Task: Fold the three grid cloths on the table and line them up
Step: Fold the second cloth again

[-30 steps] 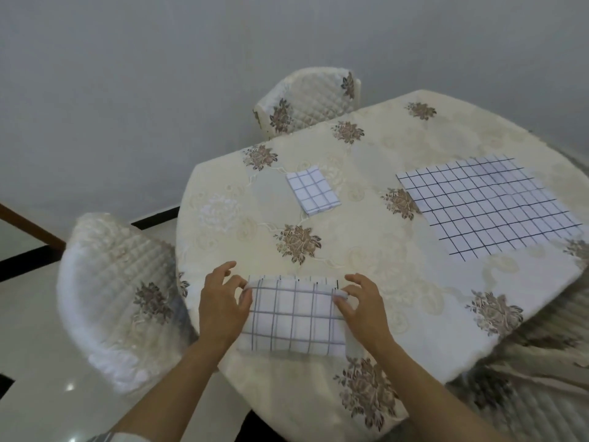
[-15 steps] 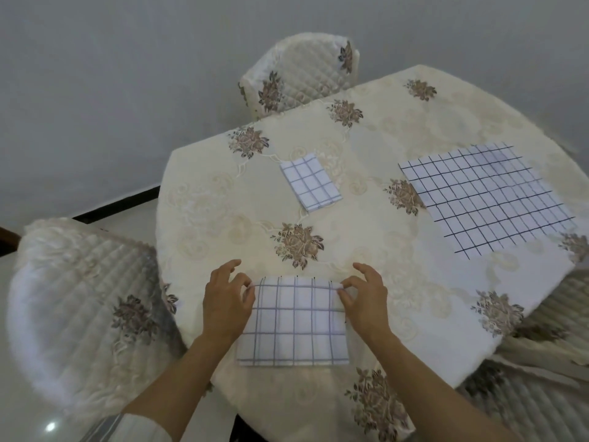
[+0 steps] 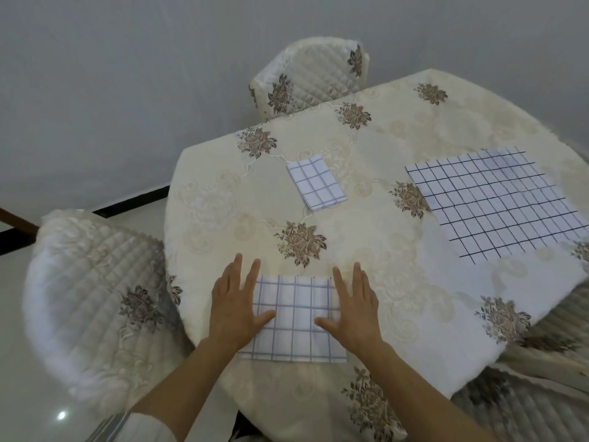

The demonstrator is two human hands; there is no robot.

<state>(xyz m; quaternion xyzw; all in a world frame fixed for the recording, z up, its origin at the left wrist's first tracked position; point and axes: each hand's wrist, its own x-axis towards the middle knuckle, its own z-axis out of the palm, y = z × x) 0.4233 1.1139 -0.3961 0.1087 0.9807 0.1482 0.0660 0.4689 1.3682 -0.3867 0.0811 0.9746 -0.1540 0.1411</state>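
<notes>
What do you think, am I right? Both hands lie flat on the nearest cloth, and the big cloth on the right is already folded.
Not quite. The head view shows the big cloth on the right spread out flat, not yet folded. Both the left hand and the right hand do lie flat on the nearest cloth.
</notes>
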